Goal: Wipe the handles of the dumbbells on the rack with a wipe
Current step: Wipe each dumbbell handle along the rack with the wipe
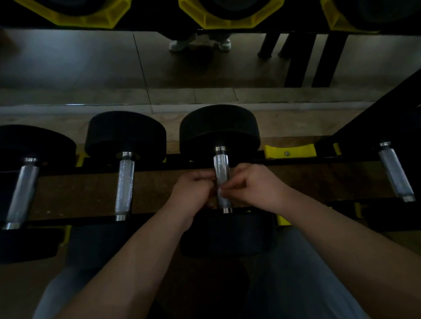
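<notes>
Four black rubber-headed dumbbells with knurled chrome handles lie side by side on the black metal rack (305, 160). The far-left dumbbell (22, 191) and the second dumbbell (124, 186) sit at 9 o'clock of the hands. The third dumbbell (218, 131) is at centre, and the far-right dumbbell (395, 170) is at 3 o'clock. Three yellow plastic cradles (231, 16) line the upper tier at 12 o'clock.

Two bare hands meet at the third dumbbell's handle (221, 166). The left hand (194, 190) reaches in from 7 o'clock and the right hand (254, 183) from 5 o'clock, both forearms stretched forward. Each hand's fingers are curled, with the tips pinching the handle from opposite sides. The wipe cannot be made out between them.
</notes>
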